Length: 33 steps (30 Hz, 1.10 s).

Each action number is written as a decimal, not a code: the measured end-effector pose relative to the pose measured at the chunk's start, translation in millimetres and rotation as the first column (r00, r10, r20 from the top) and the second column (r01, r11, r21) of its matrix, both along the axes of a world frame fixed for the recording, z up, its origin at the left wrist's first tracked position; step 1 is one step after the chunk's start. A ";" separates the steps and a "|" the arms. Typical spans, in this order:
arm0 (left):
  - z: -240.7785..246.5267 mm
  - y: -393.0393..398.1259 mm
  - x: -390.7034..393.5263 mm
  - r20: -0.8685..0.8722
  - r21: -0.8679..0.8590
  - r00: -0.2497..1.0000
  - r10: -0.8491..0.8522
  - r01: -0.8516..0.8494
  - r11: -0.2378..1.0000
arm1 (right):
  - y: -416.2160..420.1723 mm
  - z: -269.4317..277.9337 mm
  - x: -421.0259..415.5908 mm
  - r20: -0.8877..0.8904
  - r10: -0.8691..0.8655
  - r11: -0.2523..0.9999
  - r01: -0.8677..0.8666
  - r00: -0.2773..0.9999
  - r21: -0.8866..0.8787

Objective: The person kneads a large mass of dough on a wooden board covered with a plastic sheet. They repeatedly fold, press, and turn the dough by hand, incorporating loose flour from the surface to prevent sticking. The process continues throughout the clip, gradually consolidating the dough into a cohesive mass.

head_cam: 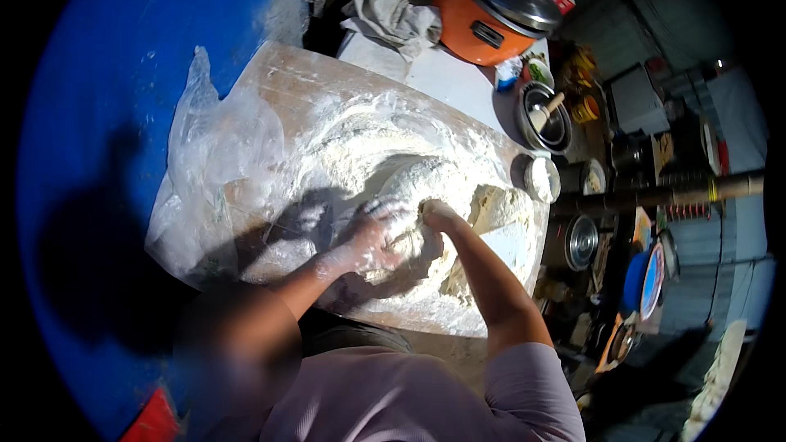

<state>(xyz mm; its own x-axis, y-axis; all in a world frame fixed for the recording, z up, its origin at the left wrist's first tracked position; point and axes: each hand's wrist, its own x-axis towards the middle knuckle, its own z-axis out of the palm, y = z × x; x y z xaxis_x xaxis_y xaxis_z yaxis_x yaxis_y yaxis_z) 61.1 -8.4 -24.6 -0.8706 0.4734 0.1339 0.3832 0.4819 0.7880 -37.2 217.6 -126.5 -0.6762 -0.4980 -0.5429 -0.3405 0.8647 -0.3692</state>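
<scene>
A large mass of floury dough (424, 181) lies on a wooden board (295, 73) in front of me, with loose white flour (344, 135) spread around it. My left hand (374, 242), dusted with flour, presses on the near left part of the dough with its fingers spread. My right hand (437, 216) is pushed against the dough just to the right, fingers curled and partly hidden. Right of that hand stands another piece of dough (497, 205), and a pale flat sheet or scraper (506, 245) lies near the board's right edge.
A crumpled clear plastic sheet (227, 141) covers the board's left side. Beyond the board are an orange pot (482, 18) with a lid, a grey cloth (396, 15) and metal bowls (540, 116). A small bowl of white powder (542, 180) stands at the right corner. A blue wall (153, 31) rises at left.
</scene>
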 end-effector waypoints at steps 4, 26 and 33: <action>-25.5 -2.3 -14.2 0.234 -0.183 0.971 0.048 -0.004 0.983 | -12.5 99.7 46.5 -0.415 -0.172 0.975 0.095 0.894 -0.200; -142.0 36.8 -106.3 0.132 -0.687 0.902 -0.412 0.383 0.617 | 4.2 36.6 35.0 -0.119 -0.168 0.965 0.139 0.979 -0.221; -77.1 -17.2 -41.3 0.811 0.484 0.248 -0.530 -0.794 0.368 | 140.5 117.6 109.7 -0.518 -0.078 0.996 0.049 0.852 -0.069</action>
<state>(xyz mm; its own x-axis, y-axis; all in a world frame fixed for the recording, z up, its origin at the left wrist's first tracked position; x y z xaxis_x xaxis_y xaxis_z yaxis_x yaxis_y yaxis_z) 19.8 -25.6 -101.7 -0.6662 0.5335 -0.5211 -0.7248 -0.6277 0.2840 72.5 358.1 -8.9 -0.8834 -0.4619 -0.0787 -0.4403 0.8757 -0.1981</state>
